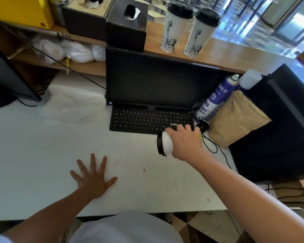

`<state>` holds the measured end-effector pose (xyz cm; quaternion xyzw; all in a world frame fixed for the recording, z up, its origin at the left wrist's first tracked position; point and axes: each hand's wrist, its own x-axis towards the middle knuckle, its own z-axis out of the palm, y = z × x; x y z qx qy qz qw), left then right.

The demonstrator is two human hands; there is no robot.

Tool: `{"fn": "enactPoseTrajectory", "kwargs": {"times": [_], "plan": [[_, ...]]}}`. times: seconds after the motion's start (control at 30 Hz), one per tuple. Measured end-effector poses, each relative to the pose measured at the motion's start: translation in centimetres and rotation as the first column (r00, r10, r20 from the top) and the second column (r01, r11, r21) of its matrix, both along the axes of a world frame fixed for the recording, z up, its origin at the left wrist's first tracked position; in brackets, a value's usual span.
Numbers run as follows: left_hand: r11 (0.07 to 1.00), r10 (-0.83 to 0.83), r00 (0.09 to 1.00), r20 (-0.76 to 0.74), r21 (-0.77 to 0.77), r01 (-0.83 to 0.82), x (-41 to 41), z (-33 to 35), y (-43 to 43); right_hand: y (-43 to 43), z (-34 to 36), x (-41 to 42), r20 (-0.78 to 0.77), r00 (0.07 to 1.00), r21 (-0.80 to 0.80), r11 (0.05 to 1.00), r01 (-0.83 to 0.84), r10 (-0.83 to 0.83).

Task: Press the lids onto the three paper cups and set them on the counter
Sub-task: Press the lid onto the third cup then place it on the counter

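Observation:
Two tall white paper cups with black lids stand upright side by side on the raised wooden counter: one cup on the left, the other cup on the right. My right hand grips a third white cup tilted on its side just above the white desk, its black lid pointing left. My left hand lies flat on the white desk, fingers spread, holding nothing.
A black monitor and keyboard sit behind my right hand. A blue spray can, a brown paper bag, a mouse with cable and a black box are at the right. Tissue boxes stand on the counter's left.

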<state>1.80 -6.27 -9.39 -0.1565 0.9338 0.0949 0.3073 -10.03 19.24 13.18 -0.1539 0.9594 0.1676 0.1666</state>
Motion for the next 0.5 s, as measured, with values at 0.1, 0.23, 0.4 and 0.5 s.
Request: {"fn": "enactPoseTrajectory", "kwargs": {"times": [0.1,0.23,0.4,0.5], "plan": [[1.0,0.023,1.0,-0.021,0.014,-0.022,-0.2,0.3,0.1,1.8,-1.1,0.5,0.072,0.969,-0.381,0.891,0.247,-0.238],[0.995,0.092,0.995,0.037,0.045,-0.094,-1.6,1.5,1.1,3.2,-3.3,2.2,0.318,0.863,-0.764,0.432,0.479,-0.393],[0.92,0.104,0.994,0.011,0.378,-0.101,-5.1,5.8,4.2,4.5,-5.9,4.0,0.452,0.798,-0.854,0.066,0.516,-0.398],[0.762,0.104,0.988,-0.115,0.648,-0.005,-6.5,9.5,7.9,5.7,-7.0,4.2,0.483,0.801,-0.859,-0.016,0.511,-0.353]]}}
